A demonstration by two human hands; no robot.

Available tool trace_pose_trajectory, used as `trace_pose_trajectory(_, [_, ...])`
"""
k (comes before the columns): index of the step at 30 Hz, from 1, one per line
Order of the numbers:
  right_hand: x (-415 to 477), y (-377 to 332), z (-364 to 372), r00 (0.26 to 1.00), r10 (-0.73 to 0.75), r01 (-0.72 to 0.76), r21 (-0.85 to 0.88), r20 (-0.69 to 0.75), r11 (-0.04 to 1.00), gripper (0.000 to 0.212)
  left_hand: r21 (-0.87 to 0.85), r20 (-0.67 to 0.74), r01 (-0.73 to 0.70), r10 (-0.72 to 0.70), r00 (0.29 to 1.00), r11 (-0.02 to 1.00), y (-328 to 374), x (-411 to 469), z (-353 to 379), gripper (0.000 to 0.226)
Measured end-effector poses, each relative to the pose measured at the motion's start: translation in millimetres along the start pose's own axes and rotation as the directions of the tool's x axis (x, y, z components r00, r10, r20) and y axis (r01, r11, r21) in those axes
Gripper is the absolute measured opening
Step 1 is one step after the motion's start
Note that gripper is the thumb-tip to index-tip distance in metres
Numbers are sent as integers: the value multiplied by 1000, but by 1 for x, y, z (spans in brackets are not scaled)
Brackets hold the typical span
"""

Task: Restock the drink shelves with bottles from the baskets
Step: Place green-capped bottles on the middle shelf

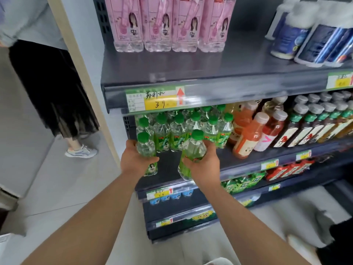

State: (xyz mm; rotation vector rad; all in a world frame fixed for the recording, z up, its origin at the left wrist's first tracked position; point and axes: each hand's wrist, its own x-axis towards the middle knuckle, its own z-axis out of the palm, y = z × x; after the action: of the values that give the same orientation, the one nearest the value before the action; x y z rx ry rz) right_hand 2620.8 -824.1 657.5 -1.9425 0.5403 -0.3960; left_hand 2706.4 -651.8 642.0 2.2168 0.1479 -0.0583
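My left hand (134, 159) grips a clear green-capped bottle (145, 148) with a green label, held upright over the left end of the middle shelf (229, 159). My right hand (203, 165) grips a second green-capped bottle (193, 150), tilted slightly, just right of the first. Both bottles are at the front of the shelf, in front of several matching green bottles (181, 127) standing in rows behind. No basket is in view.
Orange juice bottles (246, 134) and dark tea bottles (309, 123) fill the shelf to the right. Pink bottles (168, 23) and blue-labelled white bottles (309, 39) stand on the upper shelf. Lower shelves hold more drinks. A person in a black skirt (49, 88) stands at the left.
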Motion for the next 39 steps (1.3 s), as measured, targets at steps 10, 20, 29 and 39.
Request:
trace_pose_trajectory(10, [18,-4,40,998,40,-36,-78,54,996,76,160,320,-213,153,935,964,-17,29,-4,82])
trace_pose_trajectory(20, [38,13,83,999,-29,35,-163,40,986,74,83,398,-326,269,877,942,-27,43,-16,65])
trace_pose_trajectory(29, [47,13,91,995,-65,79,-209,76,975,73,64,372,-292,248,894,954,-29,43,-14,64])
trace_pose_trajectory(39, [15,23,33,988,-110,128,-169,107,977,76,-6,142,-107,107,984,994,-23,4,-1,60])
